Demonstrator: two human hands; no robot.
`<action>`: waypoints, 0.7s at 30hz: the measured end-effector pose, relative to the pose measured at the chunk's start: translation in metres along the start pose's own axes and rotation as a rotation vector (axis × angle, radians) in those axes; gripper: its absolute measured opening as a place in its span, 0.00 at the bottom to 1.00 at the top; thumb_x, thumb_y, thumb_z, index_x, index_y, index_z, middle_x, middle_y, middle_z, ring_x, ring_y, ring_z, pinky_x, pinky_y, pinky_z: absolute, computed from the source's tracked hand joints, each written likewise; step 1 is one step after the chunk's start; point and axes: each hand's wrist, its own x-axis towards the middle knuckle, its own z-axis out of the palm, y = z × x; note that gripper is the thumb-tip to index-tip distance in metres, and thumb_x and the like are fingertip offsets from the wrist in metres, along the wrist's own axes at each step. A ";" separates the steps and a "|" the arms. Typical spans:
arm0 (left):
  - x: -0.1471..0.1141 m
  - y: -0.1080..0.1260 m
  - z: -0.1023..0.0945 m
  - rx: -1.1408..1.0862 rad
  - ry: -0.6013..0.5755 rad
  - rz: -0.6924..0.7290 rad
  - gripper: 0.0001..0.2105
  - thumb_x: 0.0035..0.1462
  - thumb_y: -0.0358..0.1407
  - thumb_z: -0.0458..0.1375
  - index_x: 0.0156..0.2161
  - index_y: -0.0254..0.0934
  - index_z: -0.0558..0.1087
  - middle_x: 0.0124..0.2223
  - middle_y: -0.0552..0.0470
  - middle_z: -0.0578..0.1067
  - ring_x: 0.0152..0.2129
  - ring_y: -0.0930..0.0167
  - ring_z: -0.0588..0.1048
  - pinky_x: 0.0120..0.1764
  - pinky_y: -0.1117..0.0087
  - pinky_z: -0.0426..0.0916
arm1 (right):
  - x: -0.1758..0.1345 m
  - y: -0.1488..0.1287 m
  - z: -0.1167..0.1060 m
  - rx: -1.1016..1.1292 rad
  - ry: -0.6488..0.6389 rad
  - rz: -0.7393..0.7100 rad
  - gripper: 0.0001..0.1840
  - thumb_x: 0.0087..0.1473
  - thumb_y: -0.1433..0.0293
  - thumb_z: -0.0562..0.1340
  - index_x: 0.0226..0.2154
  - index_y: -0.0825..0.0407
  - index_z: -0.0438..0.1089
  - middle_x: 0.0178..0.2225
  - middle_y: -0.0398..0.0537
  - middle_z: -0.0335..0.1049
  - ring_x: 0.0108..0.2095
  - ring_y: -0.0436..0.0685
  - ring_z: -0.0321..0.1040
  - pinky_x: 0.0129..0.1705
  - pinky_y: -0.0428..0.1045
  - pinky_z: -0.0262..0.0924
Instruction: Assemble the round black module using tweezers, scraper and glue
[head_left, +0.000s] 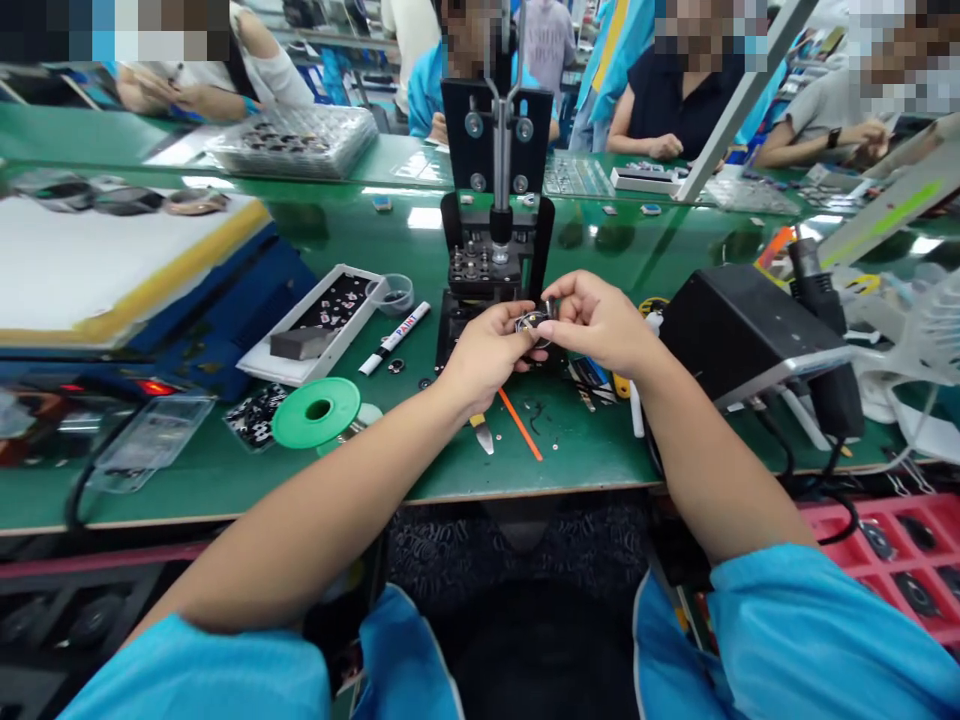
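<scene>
Just in front of the black hand press (499,215), both my hands meet around a small round metal-rimmed part (531,322). My left hand (484,352) is closed, its thumb and fingers gripping the part from the left. From the other side my right hand (600,322) is closed too, thumb and index finger pinching at the part's right edge. Fingers cover much of it, so its exact kind does not show. Below the hands lie an orange stick (520,424) and a small blade with a yellow handle (484,435).
Left of the press are a paint marker (395,338), a white tray of small parts (262,362) and a green spool (285,425). A dark box-shaped device (739,330) and a heat gun (829,345) stand right. People sit across the bench (360,225).
</scene>
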 end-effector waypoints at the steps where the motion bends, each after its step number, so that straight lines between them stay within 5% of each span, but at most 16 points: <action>1: 0.000 0.000 0.000 -0.018 0.005 -0.007 0.13 0.66 0.23 0.64 0.54 0.34 0.76 0.35 0.55 0.82 0.25 0.76 0.82 0.25 0.78 0.65 | 0.000 -0.001 0.000 0.003 0.011 0.003 0.25 0.50 0.58 0.76 0.45 0.48 0.69 0.25 0.30 0.61 0.25 0.48 0.56 0.28 0.48 0.50; 13: 0.002 -0.004 0.000 -0.089 0.040 0.024 0.13 0.58 0.21 0.64 0.45 0.36 0.76 0.32 0.56 0.81 0.26 0.74 0.82 0.26 0.77 0.67 | -0.005 -0.006 0.001 -0.094 0.030 0.039 0.25 0.49 0.56 0.77 0.43 0.48 0.70 0.25 0.32 0.63 0.25 0.48 0.58 0.29 0.48 0.51; 21: -0.001 0.000 0.003 -0.146 0.039 -0.020 0.08 0.67 0.22 0.62 0.43 0.36 0.72 0.32 0.56 0.80 0.25 0.75 0.82 0.29 0.76 0.71 | -0.004 -0.005 0.002 -0.003 0.056 0.019 0.27 0.49 0.56 0.79 0.44 0.48 0.69 0.25 0.32 0.61 0.25 0.49 0.57 0.30 0.49 0.49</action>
